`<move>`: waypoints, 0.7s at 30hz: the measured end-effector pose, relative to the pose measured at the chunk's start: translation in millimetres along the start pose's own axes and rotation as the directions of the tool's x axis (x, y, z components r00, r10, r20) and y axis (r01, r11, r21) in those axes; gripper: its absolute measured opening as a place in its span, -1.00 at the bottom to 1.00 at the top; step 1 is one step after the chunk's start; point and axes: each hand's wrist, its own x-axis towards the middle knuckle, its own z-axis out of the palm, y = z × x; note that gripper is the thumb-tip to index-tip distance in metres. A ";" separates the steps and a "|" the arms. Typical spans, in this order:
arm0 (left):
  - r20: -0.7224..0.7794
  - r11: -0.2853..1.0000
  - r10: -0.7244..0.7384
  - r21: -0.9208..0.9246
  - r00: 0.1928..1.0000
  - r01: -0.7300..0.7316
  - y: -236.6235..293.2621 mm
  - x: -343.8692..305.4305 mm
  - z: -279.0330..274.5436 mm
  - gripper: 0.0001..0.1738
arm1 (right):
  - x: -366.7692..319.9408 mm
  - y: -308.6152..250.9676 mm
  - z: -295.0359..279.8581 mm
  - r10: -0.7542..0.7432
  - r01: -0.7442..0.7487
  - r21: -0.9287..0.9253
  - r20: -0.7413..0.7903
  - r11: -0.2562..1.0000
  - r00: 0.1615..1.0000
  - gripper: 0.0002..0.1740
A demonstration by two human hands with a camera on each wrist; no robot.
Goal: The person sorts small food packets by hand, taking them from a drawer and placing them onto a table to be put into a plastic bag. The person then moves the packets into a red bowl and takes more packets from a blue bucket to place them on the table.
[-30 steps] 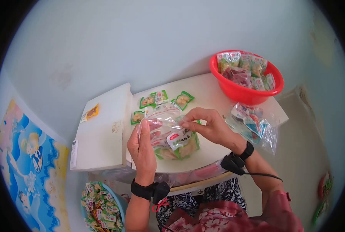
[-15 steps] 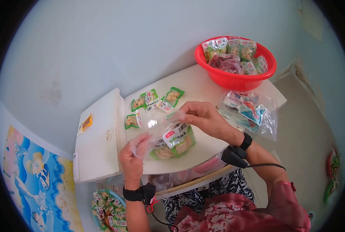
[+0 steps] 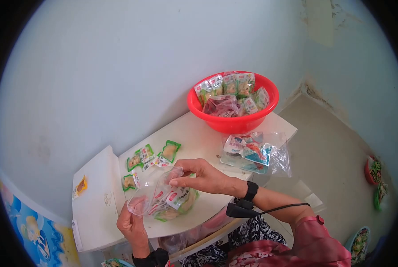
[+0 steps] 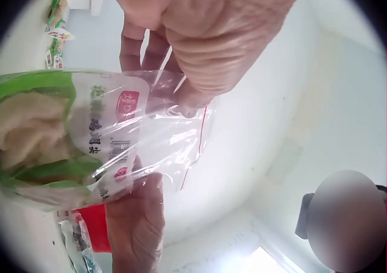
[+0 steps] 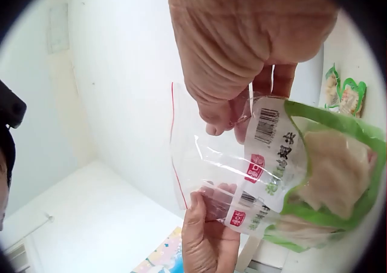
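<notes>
A clear zip bag (image 3: 151, 188) holding green-edged snack packets (image 3: 187, 202) is between the two hands over the white table. At its left side my left hand (image 3: 133, 227) pinches the film between thumb and fingers. My right hand (image 3: 203, 177) grips the opposite side near the top. In the left wrist view the bag's red zip line (image 4: 203, 131) runs beside both hands. The right wrist view shows printed labels (image 5: 264, 146) through the clear film. Several small green-edged packets (image 3: 168, 151) lie on the table behind the bag.
A red basin (image 3: 234, 124) of bagged packets stands at the table's back right. Beside it lies a clear bag with blue printed sheets (image 3: 257, 153). A yellow packet (image 3: 81, 185) rests on the raised white surface at left. More containers of packets (image 3: 360, 244) stand on the floor.
The head view has swung, so the table and basin appear lower and further left. Both hands still hold the bag; its film, bunched half a second ago, is now spread more between them.
</notes>
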 end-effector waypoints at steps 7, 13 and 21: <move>-0.080 0.991 -0.109 0.064 0.991 0.114 13.3 -0.3 3.6 -0.79 | 2.4 -1.8 4.8 0.017 -0.013 0.056 -0.076 0.998 0.997 -0.72; -0.146 0.975 -0.218 -0.078 0.965 0.208 15.6 3.2 13.8 -0.73 | 7.2 -7.8 6.5 0.147 -0.154 -0.038 -0.131 0.987 0.980 -0.60; 0.007 0.964 -0.263 0.038 0.965 0.263 10.6 7.0 -2.0 -0.20 | 11.7 14.9 -0.1 0.202 -0.222 -0.103 -0.179 0.970 0.963 -0.56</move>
